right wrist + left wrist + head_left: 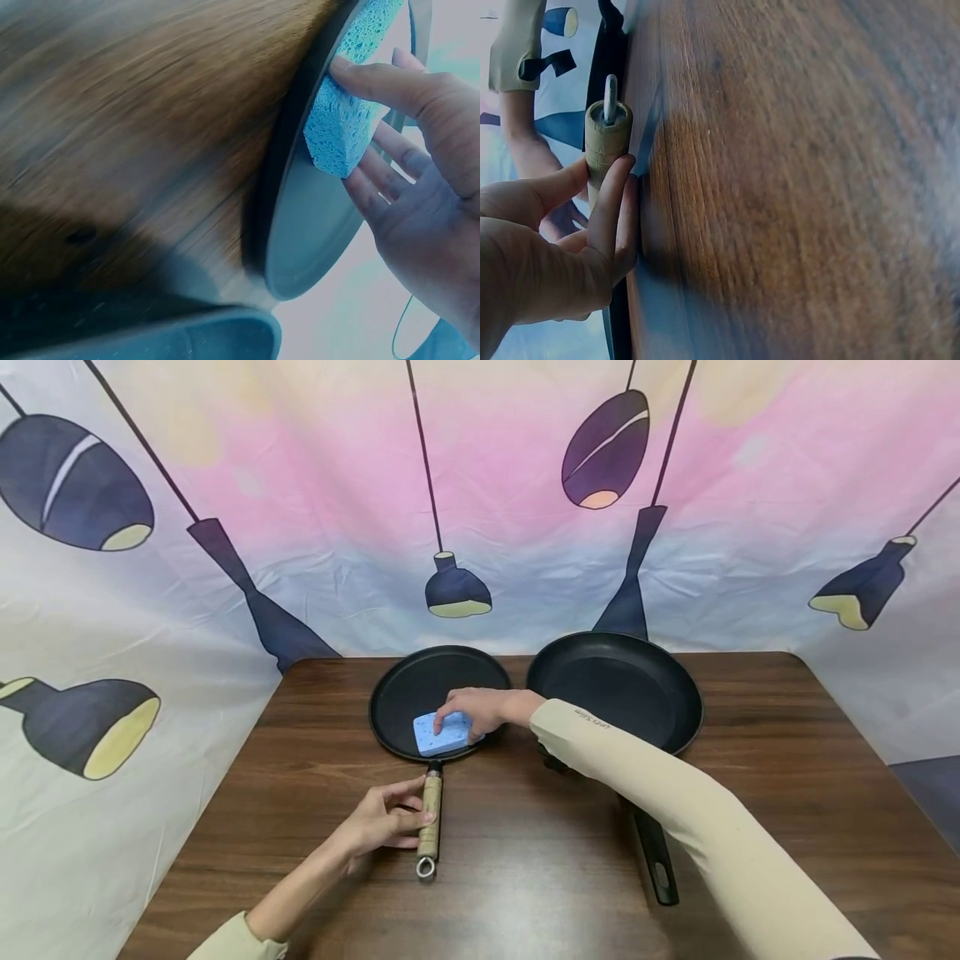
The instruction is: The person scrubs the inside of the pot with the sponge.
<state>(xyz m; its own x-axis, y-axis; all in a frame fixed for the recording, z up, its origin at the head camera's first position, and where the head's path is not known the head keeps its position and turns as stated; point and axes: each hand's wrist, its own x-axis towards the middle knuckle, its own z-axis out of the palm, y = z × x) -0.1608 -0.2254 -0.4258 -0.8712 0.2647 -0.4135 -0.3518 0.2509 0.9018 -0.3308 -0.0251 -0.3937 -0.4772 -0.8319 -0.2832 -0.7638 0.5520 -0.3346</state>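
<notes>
Wiping well likely needs the left hand (384, 818), clamped on the handle (429, 845), steady, and the right hand (482, 707), pinching the sponge (435, 740), level.

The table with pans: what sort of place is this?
Perhaps a staged indoor space: a small pan and a larger pan on a brown table, before a wrinkled cloth printed with lamps.

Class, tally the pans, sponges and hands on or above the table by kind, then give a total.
Pans: 2 (tan-handled pan, black-handled pan)
Sponges: 1 (blue sponge)
Hands: 2 (left hand, right hand)
Total: 5
</notes>
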